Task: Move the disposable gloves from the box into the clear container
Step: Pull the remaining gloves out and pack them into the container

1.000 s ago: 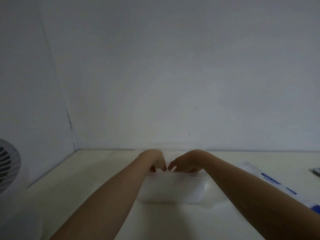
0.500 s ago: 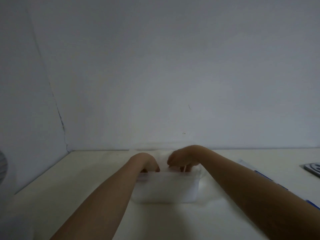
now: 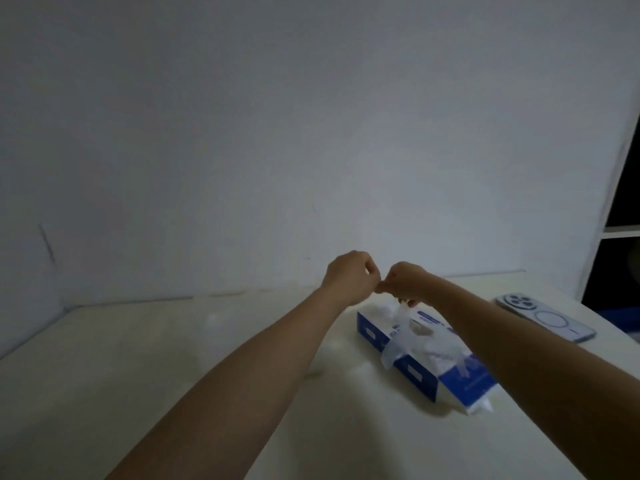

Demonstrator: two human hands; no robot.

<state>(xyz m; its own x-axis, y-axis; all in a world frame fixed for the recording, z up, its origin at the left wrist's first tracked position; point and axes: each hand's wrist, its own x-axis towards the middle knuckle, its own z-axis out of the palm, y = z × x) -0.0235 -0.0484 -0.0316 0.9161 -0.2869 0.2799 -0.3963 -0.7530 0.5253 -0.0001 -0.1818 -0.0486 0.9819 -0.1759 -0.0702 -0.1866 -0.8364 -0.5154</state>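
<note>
Glove (image 3: 397, 341) pinched in right hand (image 3: 406, 284) over box (image 3: 414, 375); left hand (image 3: 348, 277) curled, hold unclear; phone (image 3: 544, 321) nearby

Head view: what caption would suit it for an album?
Right hand pinches a clear glove above the blue glove box.

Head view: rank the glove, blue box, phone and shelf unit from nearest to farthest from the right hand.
1. glove: pinched by the right hand, hanging down.
2. blue box: on the table, just below.
3. phone: flat on the table, further right.
4. shelf unit: far right edge.
</note>
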